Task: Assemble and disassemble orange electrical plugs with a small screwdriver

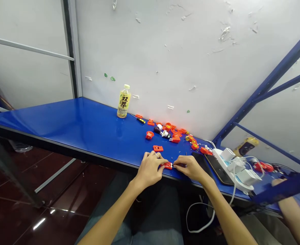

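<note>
Near the front edge of the blue table, my left hand [151, 167] pinches a small orange-red plastic part [168, 165] with a white piece at its right end. My right hand [189, 166] is closed at that end, fingertips pressed together; whatever is between them is too small to name. Just beyond my left hand lies a flat orange plate with holes [157, 148]. Farther back sits an orange round cup-shaped part [149, 135], beside an orange piece with metal prongs [175, 138] and several other orange, white and black parts.
A drink bottle [123, 102] stands by the wall, near a yellow-and-black screwdriver [141, 120]. On the right are a phone [218, 169] and a white power strip [242, 183] with chargers and cables. Another person's arm [293, 217] shows beyond the blue frame.
</note>
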`<state>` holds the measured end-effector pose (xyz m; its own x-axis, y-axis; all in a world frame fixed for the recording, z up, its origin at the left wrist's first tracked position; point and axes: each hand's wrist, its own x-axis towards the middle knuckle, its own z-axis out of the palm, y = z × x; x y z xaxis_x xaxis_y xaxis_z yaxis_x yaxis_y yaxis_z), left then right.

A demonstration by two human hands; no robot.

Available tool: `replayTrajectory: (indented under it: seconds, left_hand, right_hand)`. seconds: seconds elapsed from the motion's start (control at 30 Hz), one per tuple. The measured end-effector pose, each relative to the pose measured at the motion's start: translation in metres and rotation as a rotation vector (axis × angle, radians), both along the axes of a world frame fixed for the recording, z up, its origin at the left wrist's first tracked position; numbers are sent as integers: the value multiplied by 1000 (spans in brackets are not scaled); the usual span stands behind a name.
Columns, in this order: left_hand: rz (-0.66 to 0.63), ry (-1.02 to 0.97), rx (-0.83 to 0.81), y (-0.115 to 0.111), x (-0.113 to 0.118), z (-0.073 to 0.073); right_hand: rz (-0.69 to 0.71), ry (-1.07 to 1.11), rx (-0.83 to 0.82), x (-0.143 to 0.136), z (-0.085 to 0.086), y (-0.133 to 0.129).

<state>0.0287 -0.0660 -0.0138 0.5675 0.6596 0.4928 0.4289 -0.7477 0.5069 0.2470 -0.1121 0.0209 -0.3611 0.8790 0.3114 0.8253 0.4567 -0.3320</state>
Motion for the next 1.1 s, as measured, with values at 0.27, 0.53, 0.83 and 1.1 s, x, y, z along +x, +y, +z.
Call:
replayTrajectory:
  seconds: [0.27, 0.53, 0.83, 1.1]
  left_hand:
    - [-2, -5, 7, 0, 0, -1]
    - [-5, 12, 16, 0, 0, 0]
    - [-8, 17, 10, 1, -1, -2]
    - [-3, 26, 32, 0, 0, -2]
  right_hand:
    - [-6, -52, 36, -2, 2, 0]
    - [59, -310, 53, -3, 6, -1]
    - [85, -787, 10, -15, 19, 0]
    - [123, -985, -42, -24, 25, 8]
